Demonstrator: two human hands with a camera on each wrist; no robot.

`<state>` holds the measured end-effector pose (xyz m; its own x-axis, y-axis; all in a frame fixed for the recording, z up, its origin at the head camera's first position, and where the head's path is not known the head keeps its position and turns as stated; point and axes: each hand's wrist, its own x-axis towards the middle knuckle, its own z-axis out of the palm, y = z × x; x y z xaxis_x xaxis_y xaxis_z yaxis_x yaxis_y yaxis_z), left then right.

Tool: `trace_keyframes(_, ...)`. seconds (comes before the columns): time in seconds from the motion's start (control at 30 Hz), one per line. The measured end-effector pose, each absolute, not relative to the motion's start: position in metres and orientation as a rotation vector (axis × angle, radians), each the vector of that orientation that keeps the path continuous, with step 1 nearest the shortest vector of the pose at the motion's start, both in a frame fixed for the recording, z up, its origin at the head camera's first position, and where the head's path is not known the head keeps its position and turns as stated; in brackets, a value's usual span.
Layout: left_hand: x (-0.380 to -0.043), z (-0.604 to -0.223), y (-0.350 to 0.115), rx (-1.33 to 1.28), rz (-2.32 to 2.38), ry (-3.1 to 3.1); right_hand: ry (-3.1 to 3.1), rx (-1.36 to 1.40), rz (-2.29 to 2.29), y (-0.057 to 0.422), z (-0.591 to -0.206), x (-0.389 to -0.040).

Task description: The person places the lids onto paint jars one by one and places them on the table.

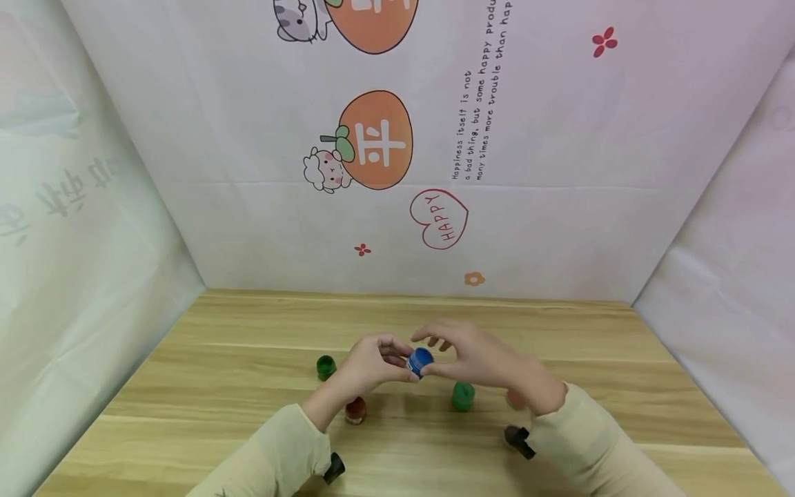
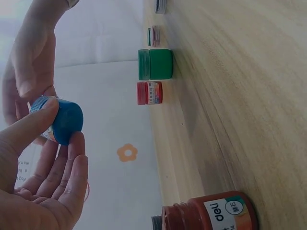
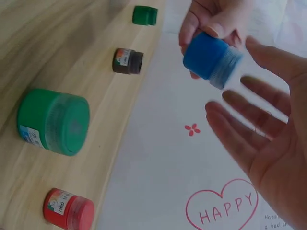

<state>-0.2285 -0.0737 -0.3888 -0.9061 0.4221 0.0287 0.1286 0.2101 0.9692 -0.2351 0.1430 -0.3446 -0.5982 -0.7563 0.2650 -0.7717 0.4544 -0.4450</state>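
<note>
A small blue paint jar [image 1: 419, 362] is held up over the table between both hands. My left hand [image 1: 371, 362] grips it by its side, thumb on one face and fingers on the other, as the left wrist view shows. The jar's ribbed clear lid [image 3: 225, 70] points toward my right hand [image 3: 273, 129]. That hand has its fingers spread and slightly bent around the lid end, with a gap between fingers and lid in the right wrist view. In the head view, the right thumb tip lies right at the jar's edge.
On the wooden table [image 1: 248, 414] stand a dark green jar [image 1: 326, 368], a brown jar [image 1: 355, 411], a larger green jar [image 1: 462, 397] and a red jar [image 3: 69, 209]. The red one is partly behind the right wrist in the head view. A printed white backdrop [image 1: 528, 228] rises behind.
</note>
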Motion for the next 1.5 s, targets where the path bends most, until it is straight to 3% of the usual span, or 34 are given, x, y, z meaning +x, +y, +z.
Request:
trace_keyframes(0.27, -0.228, -0.39, -0.072, 0.545, 1.799, 2.184, -2.453, 1.722, 0.836, 0.149, -0.342, -0.239)
trace_keyframes(0.57, -0.226, -0.388, -0.068, 0.529, 1.799, 2.187, -2.605, 1.593, 0.968, 0.147, -0.342, -0.236)
trace_keyframes(1.0, -0.224, -0.385, -0.066, 0.49, 1.766, 2.225, -2.605, 1.335, 0.706, 0.142, -0.347, -0.232)
trace_keyframes(1.5, -0.224, -0.387, -0.068, 0.479, 1.773, 2.206, -2.544, 1.656, 0.828, 0.155, -0.335, -0.234)
